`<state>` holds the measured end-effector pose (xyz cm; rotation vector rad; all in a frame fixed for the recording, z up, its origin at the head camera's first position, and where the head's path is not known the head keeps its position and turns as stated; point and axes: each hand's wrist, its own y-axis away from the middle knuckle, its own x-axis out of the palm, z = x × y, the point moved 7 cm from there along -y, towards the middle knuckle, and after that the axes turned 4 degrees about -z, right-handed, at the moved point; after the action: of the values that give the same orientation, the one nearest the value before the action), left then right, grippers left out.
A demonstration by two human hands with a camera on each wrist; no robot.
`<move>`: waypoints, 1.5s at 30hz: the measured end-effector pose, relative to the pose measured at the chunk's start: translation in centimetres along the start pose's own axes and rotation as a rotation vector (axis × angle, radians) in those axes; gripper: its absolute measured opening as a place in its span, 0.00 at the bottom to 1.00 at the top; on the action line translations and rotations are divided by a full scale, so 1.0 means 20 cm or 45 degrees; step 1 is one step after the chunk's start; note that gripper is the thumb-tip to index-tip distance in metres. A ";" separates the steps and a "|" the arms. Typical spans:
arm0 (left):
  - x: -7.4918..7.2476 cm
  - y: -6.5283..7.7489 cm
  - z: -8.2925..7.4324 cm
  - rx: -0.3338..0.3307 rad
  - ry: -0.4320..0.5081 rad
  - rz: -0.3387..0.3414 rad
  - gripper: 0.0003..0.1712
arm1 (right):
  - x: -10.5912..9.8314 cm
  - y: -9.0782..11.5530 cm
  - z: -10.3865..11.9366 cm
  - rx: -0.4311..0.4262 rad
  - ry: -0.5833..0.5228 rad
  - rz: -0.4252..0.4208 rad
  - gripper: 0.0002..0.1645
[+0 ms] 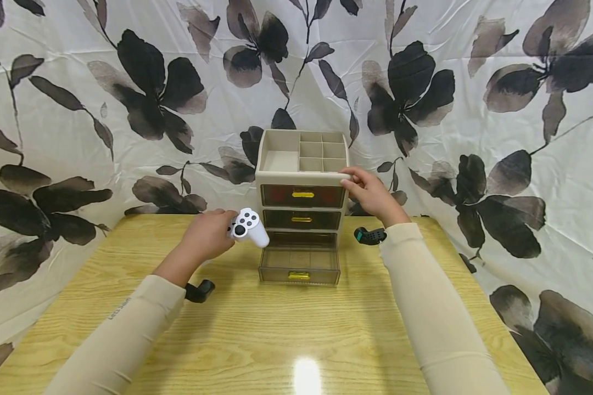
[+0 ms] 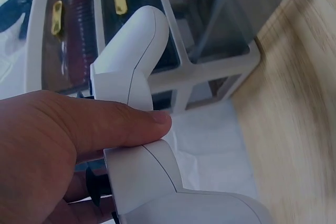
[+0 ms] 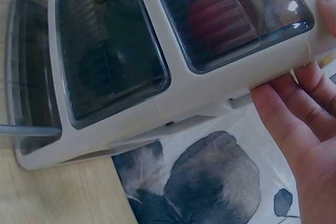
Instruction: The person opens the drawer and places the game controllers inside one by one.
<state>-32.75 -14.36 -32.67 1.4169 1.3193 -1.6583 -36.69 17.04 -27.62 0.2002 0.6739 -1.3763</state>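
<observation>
My left hand [image 1: 205, 236] grips a white game controller [image 1: 254, 227] in front of the left side of a beige drawer organizer [image 1: 301, 179]. In the left wrist view the thumb lies across the white controller [image 2: 139, 182]. At the organizer's upper right corner, my right hand [image 1: 373, 197] holds the edge, thumb in front and fingers around the side, as the right hand [image 3: 315, 129] in its wrist view shows. The clear bottom drawer [image 1: 298, 276] is pulled out, and no contents show in it. Closed above it are the middle drawer [image 1: 321, 219] and top drawer [image 1: 277, 196].
Small compartments and one larger bin form the organizer's top tray [image 1: 281, 160]. Something reddish shows through the top drawer front. The organizer stands on a wooden table [image 1: 257, 334], against a floral cloth [image 1: 326, 71]. Black wrist devices sit at both cuffs.
</observation>
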 end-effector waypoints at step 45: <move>0.08 -0.13 -0.50 0.274 -0.005 -0.051 0.29 | 0.01 -0.10 -0.17 -0.045 -0.024 -0.050 0.21</move>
<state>-31.77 -4.04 -32.89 1.5163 1.2029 -1.8748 -39.68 18.25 -29.89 0.1465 0.6891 -1.4011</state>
